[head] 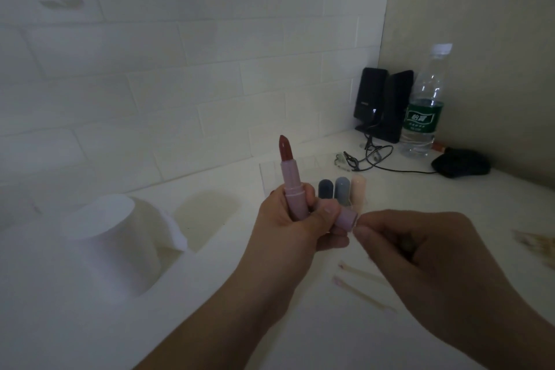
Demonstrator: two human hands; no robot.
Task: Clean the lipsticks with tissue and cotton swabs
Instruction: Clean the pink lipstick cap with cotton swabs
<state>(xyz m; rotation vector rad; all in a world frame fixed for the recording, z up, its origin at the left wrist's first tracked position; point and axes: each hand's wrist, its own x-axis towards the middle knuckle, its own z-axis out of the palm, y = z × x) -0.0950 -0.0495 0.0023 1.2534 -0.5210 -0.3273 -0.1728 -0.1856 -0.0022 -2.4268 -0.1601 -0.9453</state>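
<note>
On the worktop point(270, 324) a tissue roll point(111, 237) stands at the left. In the middle the left hand point(288, 225) holds an uncapped lipstick point(289, 177) upright, with its cap point(345, 219) held beside it; the right hand point(420, 249) is just right of the cap. Behind the hands three lipsticks point(341, 189) stand in a row. Two cotton swabs point(360, 285) lie below, between the forearms. In the far right corner two speakers point(381, 102) stand by the wall, a bottle point(423, 111) to their right and a mouse point(461, 162) in front of the bottle.
</note>
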